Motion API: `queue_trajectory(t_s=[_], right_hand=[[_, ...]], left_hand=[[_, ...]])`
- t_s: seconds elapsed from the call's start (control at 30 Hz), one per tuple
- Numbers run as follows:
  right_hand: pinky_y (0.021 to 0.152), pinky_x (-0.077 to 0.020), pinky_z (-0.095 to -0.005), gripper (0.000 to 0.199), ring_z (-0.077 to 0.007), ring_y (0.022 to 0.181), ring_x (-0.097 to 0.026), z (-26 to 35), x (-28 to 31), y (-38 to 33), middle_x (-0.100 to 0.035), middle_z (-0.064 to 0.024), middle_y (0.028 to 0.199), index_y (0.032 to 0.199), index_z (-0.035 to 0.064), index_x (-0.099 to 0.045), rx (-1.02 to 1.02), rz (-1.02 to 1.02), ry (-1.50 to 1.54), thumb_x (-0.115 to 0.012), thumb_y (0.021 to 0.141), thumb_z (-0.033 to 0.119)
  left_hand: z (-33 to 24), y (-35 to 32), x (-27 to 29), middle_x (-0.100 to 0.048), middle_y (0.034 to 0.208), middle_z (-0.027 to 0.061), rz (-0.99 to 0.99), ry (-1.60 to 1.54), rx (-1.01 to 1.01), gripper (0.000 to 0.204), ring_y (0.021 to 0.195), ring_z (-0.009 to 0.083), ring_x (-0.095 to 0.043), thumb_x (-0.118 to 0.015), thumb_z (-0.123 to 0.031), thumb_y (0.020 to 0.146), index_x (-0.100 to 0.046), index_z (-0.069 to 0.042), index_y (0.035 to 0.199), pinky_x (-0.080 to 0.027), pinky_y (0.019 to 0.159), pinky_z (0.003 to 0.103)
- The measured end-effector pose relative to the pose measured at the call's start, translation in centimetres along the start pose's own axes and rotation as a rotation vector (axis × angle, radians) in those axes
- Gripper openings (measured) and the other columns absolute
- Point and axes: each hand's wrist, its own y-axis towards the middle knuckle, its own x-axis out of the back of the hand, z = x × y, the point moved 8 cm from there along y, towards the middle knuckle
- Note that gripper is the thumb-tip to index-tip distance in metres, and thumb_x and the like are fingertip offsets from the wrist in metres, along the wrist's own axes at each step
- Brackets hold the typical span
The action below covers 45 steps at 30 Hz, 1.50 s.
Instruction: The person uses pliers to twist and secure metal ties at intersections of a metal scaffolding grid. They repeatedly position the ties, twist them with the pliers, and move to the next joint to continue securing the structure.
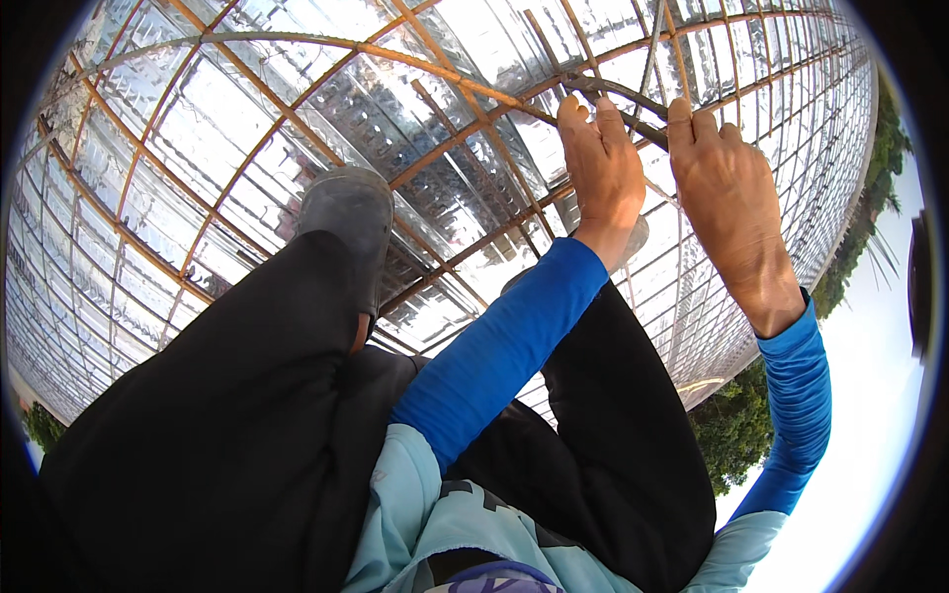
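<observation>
Dark metal pincers (pixel 633 96) lie across the rusty rebar grid (pixel 484 117), their jaw end at a bar crossing. My right hand (pixel 727 183) is closed around the two handles, which are slightly apart. Beside it, my left hand (pixel 605 173) has its fingers curled at the bars, close to the pincers' jaw end. Whatever its fingertips pinch is hidden. Both my arms wear blue sleeves.
Shiny silver foil sheeting (pixel 405 99) lies beneath the bars. My dark shoe (pixel 348 212) rests on the grid at left; the other is partly hidden behind my left wrist. Short bar ends (pixel 435 107) stick up nearby. Trees (pixel 736 425) show beyond the grid's edge.
</observation>
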Motion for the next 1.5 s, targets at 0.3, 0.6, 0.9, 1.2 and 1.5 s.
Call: queue_trajectory(t_s=[0.3,0.6,0.9,1.2,1.5], right_hand=[[0.061,-0.0606,-0.0326,0.015,-0.0238,0.073,-0.075,-0.2,0.3,0.7,-0.071,-0.0142,0.082,0.102,-0.0047,-0.064,0.019,0.074,0.084,-0.068,0.089,0.000],[0.063,-0.0547,-0.0486,0.012,-0.0392,0.069,-0.070,-3.0,-3.4,0.1,-0.066,-0.0203,0.072,0.102,-0.0035,-0.062,-0.022,0.228,0.555,-0.065,0.099,0.008],[0.061,-0.0547,-0.0487,0.013,-0.0398,0.066,-0.069,-4.0,-6.5,-0.7,-0.065,-0.0206,0.070,0.098,-0.0021,-0.056,-0.030,0.208,0.626,-0.065,0.098,0.007],[0.060,-0.0541,-0.0489,0.013,-0.0409,0.064,-0.067,-4.4,-7.5,-1.1,-0.065,-0.0206,0.069,0.094,-0.0022,-0.058,-0.032,0.137,0.654,-0.064,0.099,0.008],[0.036,-0.0432,-0.0281,0.039,-0.0118,0.041,-0.057,-3.1,-11.0,-2.9,-0.061,-0.0053,0.060,0.093,-0.0014,-0.065,-0.467,0.898,1.631,-0.061,0.109,0.035]], left_hand=[[0.7,2.4,-0.1,-0.049,0.064,0.0047,0.060,-0.078,0.082,0.038,0.060,0.0169,-0.046,-0.064,-0.028,0.101,-0.056,0.001,0.077,-0.036,0.055,0.039],[0.7,2.2,0.0,-0.060,0.095,0.0303,-0.110,0.193,0.096,0.046,0.093,0.0427,-0.060,-0.070,-0.032,0.091,-0.056,0.012,0.091,-0.046,0.090,0.056],[-0.8,1.0,-1.3,-0.052,0.103,0.0178,-0.043,0.126,0.205,0.053,0.092,0.0216,-0.057,-0.068,-0.027,0.097,-0.041,0.014,0.116,-0.051,0.086,0.038],[-0.1,1.2,-1.7,-0.050,0.105,0.0235,-0.066,0.041,0.093,0.045,0.094,0.0305,-0.060,-0.068,-0.025,0.100,-0.041,0.009,0.112,-0.051,0.087,0.047],[-3.3,0.2,0.2,-0.055,0.115,0.0288,-0.059,0.160,0.162,0.054,0.111,0.0399,-0.060,-0.063,-0.031,0.103,-0.048,0.017,0.122,-0.046,0.099,0.049]])
